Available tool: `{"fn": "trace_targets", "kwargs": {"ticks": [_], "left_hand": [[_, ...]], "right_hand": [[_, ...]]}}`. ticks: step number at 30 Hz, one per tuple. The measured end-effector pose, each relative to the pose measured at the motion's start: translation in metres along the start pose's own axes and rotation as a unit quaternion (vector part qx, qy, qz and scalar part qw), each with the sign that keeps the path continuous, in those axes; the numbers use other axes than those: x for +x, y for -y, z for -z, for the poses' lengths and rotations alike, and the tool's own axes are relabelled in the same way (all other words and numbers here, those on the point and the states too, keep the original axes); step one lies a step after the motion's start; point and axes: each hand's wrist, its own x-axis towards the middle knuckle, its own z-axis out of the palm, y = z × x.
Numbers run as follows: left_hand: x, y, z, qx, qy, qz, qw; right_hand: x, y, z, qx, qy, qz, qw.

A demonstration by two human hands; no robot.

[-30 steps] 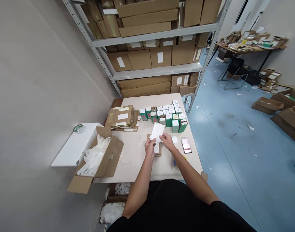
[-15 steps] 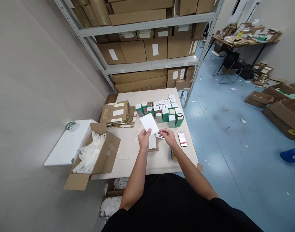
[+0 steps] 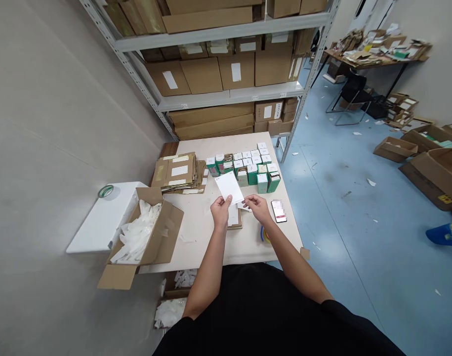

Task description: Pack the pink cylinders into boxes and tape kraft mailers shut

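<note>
My left hand [image 3: 220,209] pinches the lower edge of a white sheet [image 3: 229,187] and holds it up over the beige table [image 3: 211,237]. My right hand [image 3: 258,207] is closed in a pinch on a small white slip [image 3: 245,204] just right of the sheet. Under both hands lies a flat brown cardboard piece with a white label [image 3: 233,218]. Behind the sheet stand several small green and white boxes [image 3: 248,167] in rows.
A phone [image 3: 278,211] lies right of my right hand, a tape roll [image 3: 264,235] by my right forearm. Flat brown cartons [image 3: 179,172] are stacked at the table's left. An open box of white bags [image 3: 142,237] and a white stand [image 3: 100,220] sit left. Shelving [image 3: 226,94] stands behind.
The white sheet left my right hand and is now held by my left hand alone, tilted left. My right hand now pinches a small slip. The camera dropped slightly.
</note>
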Motion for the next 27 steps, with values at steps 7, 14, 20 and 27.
{"fn": "trace_targets", "kwargs": {"ticks": [7,14,20,27], "left_hand": [[0.002,0.002,0.002,0.011,0.001,-0.003,1.0],[0.001,-0.001,0.002,0.01,0.004,0.005,1.0],[0.001,0.0,0.003,0.03,-0.005,-0.003,1.0],[-0.008,-0.013,0.0,0.085,0.053,-0.058,0.993]], "right_hand": [[0.001,0.003,-0.003,0.0,-0.002,-0.015,1.0],[0.0,0.008,-0.004,0.011,0.012,-0.025,1.0],[-0.002,0.012,-0.006,-0.007,0.016,-0.001,1.0],[-0.003,0.009,-0.008,-0.012,0.034,0.009,0.999]]}}
